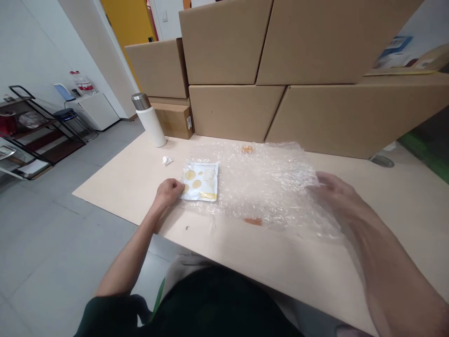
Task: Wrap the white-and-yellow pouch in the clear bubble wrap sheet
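Observation:
A clear sheet of bubble wrap (252, 187) is spread over the table, crumpled toward its right end. On its left part lies a flat white packet (200, 181) with yellow-gold round spots and a yellow lower strip. My left hand (170, 191) is closed in a pinch at the left edge of the wrap, its fingertips against the packet's side. At the far right, my right hand (335, 189) grips the wrap's right edge; motion blurs it, and part of its fingers is hidden. Pieces of orange-brown tape (253, 221) show at the wrap's front and back edges.
Large cardboard boxes (235, 112) are stacked along the table's back. A white bottle with a steel cap (150, 122) stands at the back left, near a small crumpled white scrap (167, 160). A roll of clear tape (382, 161) lies at the right. The table's left edge borders open floor.

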`<state>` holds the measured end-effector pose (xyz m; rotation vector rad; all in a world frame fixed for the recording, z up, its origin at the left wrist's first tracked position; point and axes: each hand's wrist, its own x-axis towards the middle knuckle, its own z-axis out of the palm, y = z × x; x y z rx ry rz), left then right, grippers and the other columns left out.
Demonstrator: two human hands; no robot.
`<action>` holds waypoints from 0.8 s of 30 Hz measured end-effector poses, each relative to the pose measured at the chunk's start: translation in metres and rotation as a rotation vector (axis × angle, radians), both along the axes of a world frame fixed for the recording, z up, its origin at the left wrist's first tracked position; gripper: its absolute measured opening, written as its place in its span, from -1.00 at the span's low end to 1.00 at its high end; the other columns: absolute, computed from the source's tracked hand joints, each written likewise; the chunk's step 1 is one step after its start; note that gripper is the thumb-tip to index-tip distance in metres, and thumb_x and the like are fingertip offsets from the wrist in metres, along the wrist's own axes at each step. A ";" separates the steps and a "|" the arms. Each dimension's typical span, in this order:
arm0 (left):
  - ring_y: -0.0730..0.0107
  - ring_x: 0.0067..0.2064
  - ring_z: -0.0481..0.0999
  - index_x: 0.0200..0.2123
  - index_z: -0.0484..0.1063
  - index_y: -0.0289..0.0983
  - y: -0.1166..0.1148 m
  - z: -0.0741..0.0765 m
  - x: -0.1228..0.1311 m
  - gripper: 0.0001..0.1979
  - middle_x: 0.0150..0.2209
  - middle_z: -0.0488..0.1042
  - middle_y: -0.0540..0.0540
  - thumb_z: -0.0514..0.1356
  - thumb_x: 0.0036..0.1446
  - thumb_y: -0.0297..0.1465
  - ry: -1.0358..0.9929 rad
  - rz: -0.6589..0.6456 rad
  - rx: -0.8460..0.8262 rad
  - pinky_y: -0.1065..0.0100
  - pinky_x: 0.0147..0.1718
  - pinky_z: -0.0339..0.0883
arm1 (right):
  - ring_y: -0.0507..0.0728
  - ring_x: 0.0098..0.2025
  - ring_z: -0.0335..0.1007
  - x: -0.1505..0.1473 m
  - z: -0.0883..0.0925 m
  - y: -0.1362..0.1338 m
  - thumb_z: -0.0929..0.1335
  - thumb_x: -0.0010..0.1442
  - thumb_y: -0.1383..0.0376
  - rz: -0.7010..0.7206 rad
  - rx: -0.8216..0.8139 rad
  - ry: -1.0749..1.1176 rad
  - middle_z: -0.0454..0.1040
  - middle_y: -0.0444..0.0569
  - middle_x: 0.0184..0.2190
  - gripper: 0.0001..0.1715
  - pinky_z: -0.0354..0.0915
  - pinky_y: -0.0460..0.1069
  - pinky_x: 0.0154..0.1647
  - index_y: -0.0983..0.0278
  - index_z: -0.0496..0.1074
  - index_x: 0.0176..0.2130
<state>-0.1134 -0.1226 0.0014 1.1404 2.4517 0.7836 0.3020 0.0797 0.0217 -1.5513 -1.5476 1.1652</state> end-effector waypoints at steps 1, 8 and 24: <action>0.39 -0.47 0.34 -0.53 0.35 -0.23 0.000 0.000 -0.001 -0.75 -0.57 0.36 0.04 0.16 0.06 -0.20 0.005 -0.009 -0.004 0.38 -0.48 0.09 | 0.34 0.06 0.42 -0.001 0.005 -0.002 0.46 -0.05 0.12 -0.037 0.146 -0.090 0.41 0.25 0.14 -0.30 0.37 0.18 -0.03 0.23 0.41 0.09; 0.18 -0.08 0.43 -0.48 0.41 -0.24 0.003 0.000 -0.005 -0.80 -0.38 0.39 -0.08 0.16 0.10 -0.26 0.089 -0.053 0.004 0.34 -0.23 0.20 | 0.31 0.17 0.32 -0.093 0.030 -0.056 0.28 0.28 0.13 0.567 0.719 -0.177 0.48 0.09 0.09 -0.60 0.17 0.32 0.23 0.15 0.46 0.06; 0.31 -0.44 0.41 -0.29 0.39 -0.25 0.013 0.002 -0.021 -0.65 -0.48 0.43 -0.02 0.32 -0.12 -0.19 -0.205 0.073 0.091 0.36 -0.45 0.18 | 0.35 0.15 0.26 -0.221 -0.004 -0.113 0.13 0.46 0.07 0.946 0.648 -0.596 0.39 0.19 0.17 -0.46 0.18 0.23 0.11 0.32 0.34 0.20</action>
